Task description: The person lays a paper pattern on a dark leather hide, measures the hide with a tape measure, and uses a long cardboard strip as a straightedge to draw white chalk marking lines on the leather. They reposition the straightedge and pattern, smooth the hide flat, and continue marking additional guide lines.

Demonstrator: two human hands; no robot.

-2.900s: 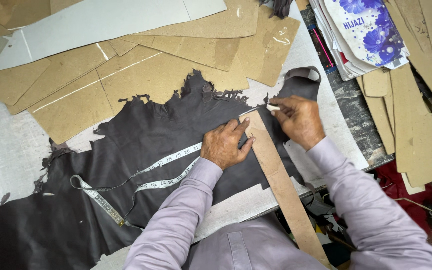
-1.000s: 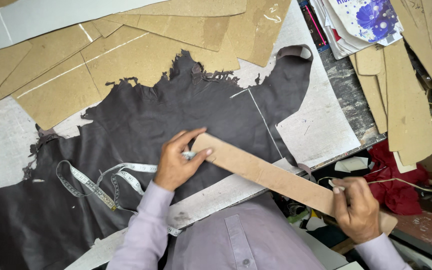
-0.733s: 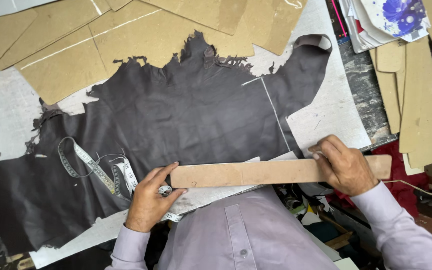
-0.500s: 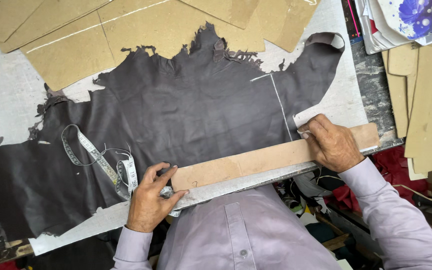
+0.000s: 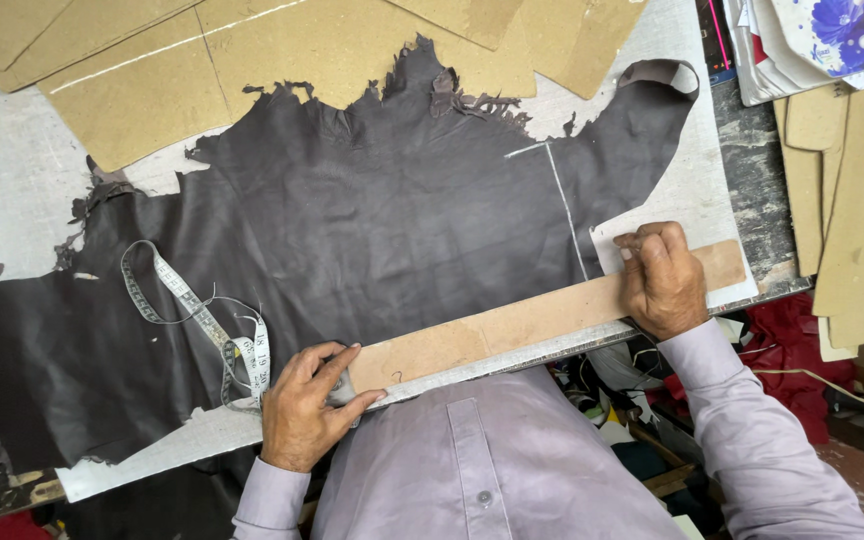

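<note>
Your left hand (image 5: 302,408) and right hand (image 5: 664,280) pressed flat on opposite ends of the cardboard strip (image 5: 512,325); its long axis rose from lower left toward the right edge along the dark leather hide (image 5: 352,230); neither hand seemingly clasped it.

A dark brown leather hide (image 5: 352,240) with ragged edges looks smooth and softly matt, marked with thin white chalk lines (image 5: 564,200). Along its near edge lies a long tan strip of matt stiff board (image 5: 512,325). Beyond the hide lie flat brown cardboard sheets (image 5: 282,50), dull and fibrous. On the hide's left part curls a white, pliable measuring tape (image 5: 187,300).
</note>
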